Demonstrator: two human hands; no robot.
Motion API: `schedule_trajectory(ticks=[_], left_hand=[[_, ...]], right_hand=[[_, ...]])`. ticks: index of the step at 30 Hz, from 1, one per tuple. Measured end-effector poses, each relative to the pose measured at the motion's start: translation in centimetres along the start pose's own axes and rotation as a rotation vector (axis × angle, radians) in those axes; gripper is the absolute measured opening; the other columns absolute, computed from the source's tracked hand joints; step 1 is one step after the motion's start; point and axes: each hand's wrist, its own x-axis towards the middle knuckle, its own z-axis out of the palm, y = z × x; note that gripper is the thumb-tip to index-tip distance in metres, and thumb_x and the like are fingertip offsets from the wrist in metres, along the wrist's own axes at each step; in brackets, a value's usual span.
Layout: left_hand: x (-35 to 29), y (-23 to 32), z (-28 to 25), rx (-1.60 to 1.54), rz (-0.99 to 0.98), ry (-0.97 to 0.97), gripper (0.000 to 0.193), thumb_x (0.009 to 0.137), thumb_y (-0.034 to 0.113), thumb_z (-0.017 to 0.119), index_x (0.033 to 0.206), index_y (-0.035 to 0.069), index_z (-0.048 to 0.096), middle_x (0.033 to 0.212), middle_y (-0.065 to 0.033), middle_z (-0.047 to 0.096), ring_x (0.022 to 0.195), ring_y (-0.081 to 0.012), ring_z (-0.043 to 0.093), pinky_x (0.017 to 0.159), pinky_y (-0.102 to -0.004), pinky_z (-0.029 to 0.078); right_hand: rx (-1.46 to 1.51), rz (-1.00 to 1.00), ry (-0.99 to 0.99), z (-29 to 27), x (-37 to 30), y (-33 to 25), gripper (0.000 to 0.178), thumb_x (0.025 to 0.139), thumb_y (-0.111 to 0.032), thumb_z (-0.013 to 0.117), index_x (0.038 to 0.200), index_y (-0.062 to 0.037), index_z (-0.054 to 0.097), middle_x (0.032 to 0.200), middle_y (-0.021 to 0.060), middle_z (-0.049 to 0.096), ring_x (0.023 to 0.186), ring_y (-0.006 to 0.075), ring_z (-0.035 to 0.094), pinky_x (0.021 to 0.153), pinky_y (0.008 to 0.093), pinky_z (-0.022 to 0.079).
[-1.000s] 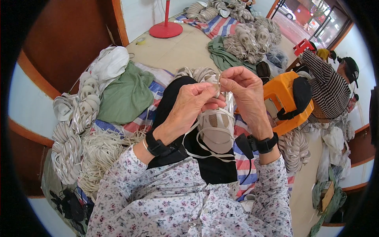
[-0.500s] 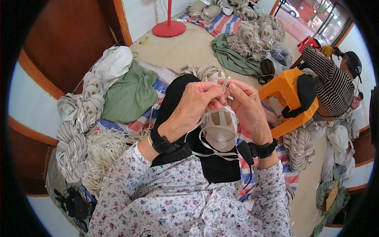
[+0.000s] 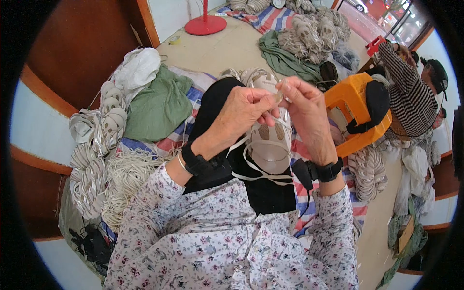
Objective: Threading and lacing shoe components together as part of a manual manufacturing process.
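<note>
A beige and white shoe upper (image 3: 268, 150) with mesh panels lies over the dark cloth (image 3: 212, 125) on my lap. Its pale shoelace (image 3: 261, 178) hangs in loose loops around the toe. Just above the upper, my left hand (image 3: 249, 108) is closed in a pinch, with the lace running down from its fingers. Close beside it my right hand (image 3: 307, 104) pinches thumb against fingers at the lace too. The fingertips of both hands nearly meet, and the short piece between them is too small to see clearly.
Bundled shoe uppers (image 3: 89, 186) and a heap of pale laces (image 3: 128, 183) lie at left, near a green cloth (image 3: 162, 108). An orange stool (image 3: 355, 113) stands at right, by a person in a striped top (image 3: 408, 92). More uppers (image 3: 314, 36) lie at the far side.
My right hand has moved slightly up and right, its fingertips turned upward. The left hand stays nearly in place, still pinching. The whole view has shifted a little.
</note>
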Motion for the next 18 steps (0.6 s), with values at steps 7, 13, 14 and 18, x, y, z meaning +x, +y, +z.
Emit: schedule_trajectory(ticks=[7,13,14,18], left_hand=[[-0.3,-1.4,-0.5,0.143,0.045,-0.056,0.03,0.102,0.025,0.058,0.101,0.0,0.074,0.081,-0.0019,0.07,0.062,-0.0046,0.059,0.056,-0.019,0.045],[-0.6,-0.9,-0.5,0.252,0.101,0.01,0.026,0.1,0.019,0.057,0.101,-0.001,0.074,0.083,-0.003,0.071,0.057,-0.0021,0.051,0.054,-0.0171,0.04],[-0.8,-0.6,-0.7,0.252,0.099,0.01,0.026,0.1,0.019,0.057,0.101,-0.001,0.074,0.083,-0.003,0.071,0.057,-0.0021,0.051,0.054,-0.0171,0.04],[-1.7,2.2,-4.5,-0.039,0.218,0.147,0.021,0.094,0.015,0.059,0.093,-0.001,0.073,0.088,-0.0036,0.072,0.054,-0.0026,0.04,0.051,-0.0184,0.031]], right_hand=[[-0.323,-0.25,0.028,-0.6,1.3,-1.6,0.013,0.094,-0.015,0.069,0.093,-0.0024,0.072,0.079,-0.0028,0.062,0.071,0.0052,0.051,0.064,0.0205,0.04],[-0.277,-0.197,-0.007,-0.6,0.9,-1.7,0.015,0.095,-0.017,0.069,0.096,-0.0025,0.072,0.081,-0.0031,0.063,0.072,0.005,0.052,0.065,0.0206,0.042],[-0.259,-0.165,-0.036,-0.6,0.7,-1.7,0.017,0.096,-0.018,0.068,0.098,-0.0024,0.073,0.081,-0.003,0.063,0.072,0.0048,0.053,0.066,0.0205,0.043],[-0.224,0.006,-0.025,-1.1,-0.7,-0.3,0.021,0.097,-0.019,0.067,0.108,-0.0017,0.073,0.083,-0.0026,0.064,0.075,0.0041,0.055,0.068,0.0198,0.045]])
